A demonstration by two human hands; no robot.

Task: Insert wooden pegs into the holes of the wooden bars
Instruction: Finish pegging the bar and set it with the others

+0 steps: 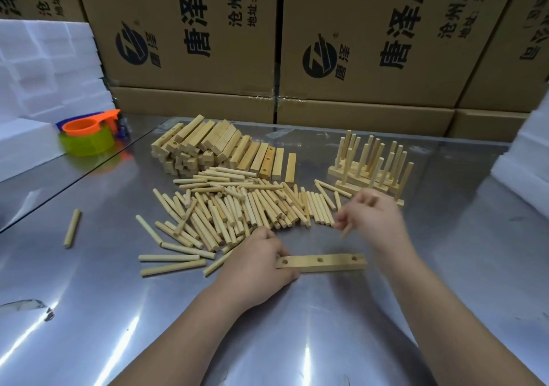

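Logging the grip: left hand (261,255) curled round the left end of the three-hole bar (326,262), thumb on the near edge, fingers over the far edge. Bar lies flat on the steel table (297,341), holes up, all three empty. How will it handle? [A]

Judged light and stiff: plain dry wood, square edges, no flex expected. The polished top looks slick, so the bar could skate under a push. An end clamp like this one leaves every hole free. [B]

Right hand (374,216)? [A]

Fingers curled, hovering beyond the bar's right half, not touching it. One peg (346,232) pokes out below the fingers, tip down. A second seems tucked at the top of the hand, but there is motion blur; cannot tell how many it holds. [B]

Peg handling? [A]

Smooth round dowels: light, rigid, prone to roll. Pinch near mid-length and hold upright over the hole; a tilted entry would likely jam. Fit is probably snug, judging by the finished bars (367,160) at the far right, pegs standing up. [B]

Stock? [A]

Loose peg pile (237,207) just beyond the left hand, blank bars (219,148) stacked behind it, one stray peg (72,228) well apart to the left. [B]
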